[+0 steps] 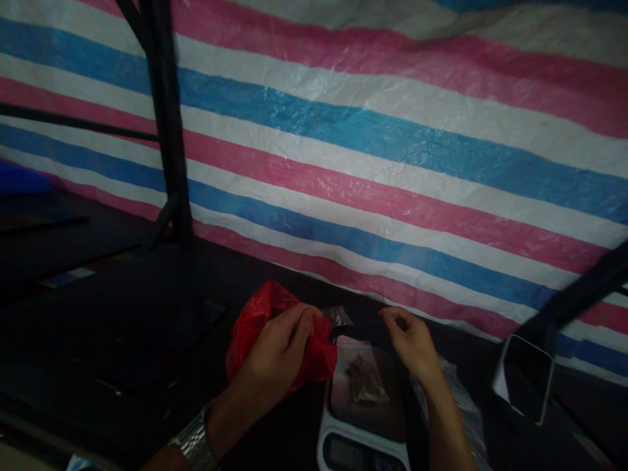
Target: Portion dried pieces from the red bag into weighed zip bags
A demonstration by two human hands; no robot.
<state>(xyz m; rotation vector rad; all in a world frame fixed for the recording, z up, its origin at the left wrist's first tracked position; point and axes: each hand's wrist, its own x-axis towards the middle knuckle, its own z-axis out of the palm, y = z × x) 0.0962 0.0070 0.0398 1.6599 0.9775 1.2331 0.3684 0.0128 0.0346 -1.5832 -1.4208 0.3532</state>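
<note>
My left hand (277, 343) is closed on the rim of a red plastic bag (248, 330), whose mouth gapes around the fingers. Right of it, a small clear plastic bag with brown pieces inside (367, 383) lies on the plate of a white digital scale (324, 425). Another small clear packet (338, 316) rests on the table behind the scale. Over the scale's far right side, my right hand (411, 337) hovers with thumb and fingers pinched together; whatever may be between the fingertips is too small to make out.
Under my right forearm lies a crumpled translucent plastic bag (464, 399). A phone-like device (524, 379) stands at the right. Dark metal posts (169, 131) rise at the left before a striped plastic sheet (367, 150). A dark flat object (206, 314) lies on the black table.
</note>
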